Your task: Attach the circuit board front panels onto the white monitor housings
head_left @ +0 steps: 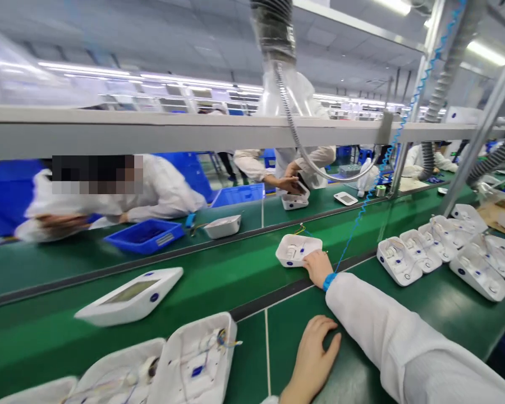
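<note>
My right hand [318, 268], with a blue wrist strap [329, 281] joined to a coiled cord, grips the near right edge of a white plastic housing [290, 255]. This shell lies open side up on the green conveyor belt, with thin wires and a small blue part inside. My thumb is hidden in part. On the green bench just in front of me rests my left hand [313, 353], palm down, fingers loosely bent and thumb apart, holding nothing. To its left stand open white housings [197, 359] with wires inside.
Several more wired housings [398, 261] stand in rows on the right. A closed white device with a screen [130, 297] lies on the belt at left. Across the belt, co-workers sit near a blue tray [145, 235]. A metal rail [193, 134] and a hose [275, 33] hang above.
</note>
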